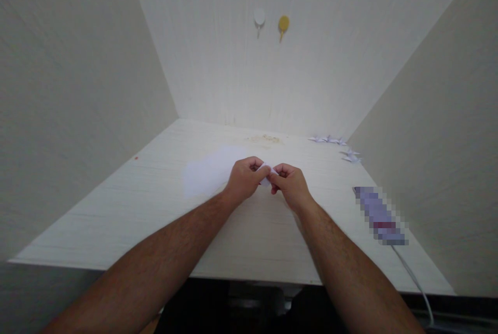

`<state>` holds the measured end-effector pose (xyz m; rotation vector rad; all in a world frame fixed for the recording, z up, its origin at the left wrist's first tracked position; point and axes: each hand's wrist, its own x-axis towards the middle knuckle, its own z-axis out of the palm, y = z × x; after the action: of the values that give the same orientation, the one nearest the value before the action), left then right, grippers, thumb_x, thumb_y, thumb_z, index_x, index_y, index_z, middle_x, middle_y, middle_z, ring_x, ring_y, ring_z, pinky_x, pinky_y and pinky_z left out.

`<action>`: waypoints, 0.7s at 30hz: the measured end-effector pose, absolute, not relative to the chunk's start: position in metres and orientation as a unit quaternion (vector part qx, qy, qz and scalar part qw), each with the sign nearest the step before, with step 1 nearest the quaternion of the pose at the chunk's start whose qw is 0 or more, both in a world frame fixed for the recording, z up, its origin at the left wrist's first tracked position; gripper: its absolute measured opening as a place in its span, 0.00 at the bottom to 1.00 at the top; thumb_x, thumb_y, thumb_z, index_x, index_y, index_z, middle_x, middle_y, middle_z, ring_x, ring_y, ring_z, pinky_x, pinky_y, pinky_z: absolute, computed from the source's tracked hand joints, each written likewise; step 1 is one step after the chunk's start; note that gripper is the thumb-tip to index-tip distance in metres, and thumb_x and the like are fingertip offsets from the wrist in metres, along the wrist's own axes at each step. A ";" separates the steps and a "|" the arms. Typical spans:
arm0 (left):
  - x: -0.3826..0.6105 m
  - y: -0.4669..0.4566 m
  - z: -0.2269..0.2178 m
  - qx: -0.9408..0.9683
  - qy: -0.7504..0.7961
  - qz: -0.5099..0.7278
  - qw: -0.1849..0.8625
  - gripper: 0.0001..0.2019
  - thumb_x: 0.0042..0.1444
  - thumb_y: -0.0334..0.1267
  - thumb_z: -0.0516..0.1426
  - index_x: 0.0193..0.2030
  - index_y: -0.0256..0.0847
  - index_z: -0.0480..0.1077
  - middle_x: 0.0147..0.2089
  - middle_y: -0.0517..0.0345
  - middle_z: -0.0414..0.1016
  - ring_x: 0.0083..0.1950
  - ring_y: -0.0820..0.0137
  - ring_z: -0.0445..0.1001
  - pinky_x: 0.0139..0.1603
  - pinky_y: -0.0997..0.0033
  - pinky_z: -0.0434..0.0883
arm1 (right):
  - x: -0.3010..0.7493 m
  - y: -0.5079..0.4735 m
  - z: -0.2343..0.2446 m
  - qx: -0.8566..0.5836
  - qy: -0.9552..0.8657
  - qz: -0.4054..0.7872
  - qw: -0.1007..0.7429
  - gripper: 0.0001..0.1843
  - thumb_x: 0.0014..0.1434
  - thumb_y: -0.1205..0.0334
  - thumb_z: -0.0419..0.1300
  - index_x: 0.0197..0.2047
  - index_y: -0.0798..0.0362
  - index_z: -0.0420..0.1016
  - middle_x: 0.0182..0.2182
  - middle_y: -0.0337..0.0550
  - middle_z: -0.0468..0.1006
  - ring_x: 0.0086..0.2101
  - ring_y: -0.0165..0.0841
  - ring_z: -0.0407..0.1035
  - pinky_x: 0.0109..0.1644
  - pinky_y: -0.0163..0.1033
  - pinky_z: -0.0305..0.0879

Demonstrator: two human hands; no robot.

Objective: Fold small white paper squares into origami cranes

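Observation:
My left hand [244,178] and my right hand [290,184] meet over the middle of a pale wooden table [116,220]. Both are closed in a pinch on one small folded piece of white paper [267,174] held between their fingertips. Most of that piece is hidden by the fingers. A sheet of white paper [208,172] lies flat on the table just left of and behind my left hand.
Several small folded paper shapes [329,140] lie at the back right corner, with more [351,156] a little nearer. A blurred-out object [379,214] with a white cable [412,277] lies near the right edge. Two round hooks, white [259,17] and yellow [284,24], hang on the back wall.

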<state>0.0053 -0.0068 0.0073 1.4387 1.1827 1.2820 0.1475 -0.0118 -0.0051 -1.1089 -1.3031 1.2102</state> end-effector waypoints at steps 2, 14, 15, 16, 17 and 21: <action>0.005 -0.006 0.007 0.573 0.477 0.520 0.416 0.10 0.48 0.41 0.61 0.24 0.37 0.69 0.21 0.61 0.71 0.22 0.75 0.68 0.23 0.76 0.64 | 0.147 -0.012 -0.004 -0.453 -0.542 0.503 0.498 0.11 0.46 0.57 0.67 0.24 0.54 0.70 0.15 0.33 0.71 0.15 0.25 0.62 0.19 0.31 0.58; 0.002 -0.005 0.008 0.600 0.452 0.485 0.447 0.12 0.50 0.44 0.60 0.25 0.37 0.70 0.21 0.60 0.71 0.22 0.75 0.68 0.23 0.75 0.66 | 0.149 -0.011 -0.005 -0.470 -0.531 0.509 0.488 0.12 0.45 0.58 0.67 0.23 0.53 0.69 0.13 0.32 0.68 0.14 0.24 0.59 0.17 0.31 0.56; 0.002 -0.004 0.007 0.598 0.446 0.481 0.461 0.11 0.49 0.43 0.61 0.25 0.37 0.70 0.22 0.60 0.72 0.22 0.74 0.69 0.24 0.75 0.67 | 0.149 -0.012 -0.004 -0.475 -0.530 0.504 0.489 0.13 0.46 0.56 0.67 0.23 0.53 0.69 0.13 0.32 0.68 0.14 0.24 0.59 0.17 0.31 0.56; 0.002 -0.004 0.006 0.593 0.445 0.483 0.466 0.10 0.48 0.42 0.61 0.25 0.37 0.70 0.22 0.60 0.72 0.22 0.74 0.69 0.24 0.75 0.67 | 0.148 -0.012 -0.004 -0.478 -0.533 0.499 0.488 0.14 0.46 0.55 0.67 0.23 0.53 0.68 0.13 0.32 0.68 0.14 0.24 0.59 0.17 0.31 0.56; 0.002 -0.003 0.006 0.584 0.448 0.490 0.466 0.10 0.47 0.41 0.62 0.24 0.37 0.69 0.21 0.60 0.72 0.22 0.74 0.69 0.23 0.75 0.67 | 0.148 -0.012 -0.004 -0.481 -0.539 0.494 0.484 0.14 0.47 0.53 0.66 0.22 0.53 0.68 0.13 0.32 0.68 0.14 0.24 0.58 0.17 0.31 0.55; 0.003 -0.001 0.003 0.545 0.473 0.532 0.443 0.11 0.46 0.41 0.63 0.23 0.37 0.69 0.19 0.61 0.71 0.21 0.74 0.68 0.22 0.75 0.65 | 0.146 -0.013 -0.003 -0.478 -0.579 0.470 0.465 0.16 0.51 0.52 0.63 0.21 0.53 0.68 0.13 0.34 0.69 0.14 0.25 0.59 0.18 0.31 0.54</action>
<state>0.0029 -0.0012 0.0026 1.3531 1.1721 1.3200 0.1464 -0.0127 -0.0029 -1.1739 -1.4212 1.1549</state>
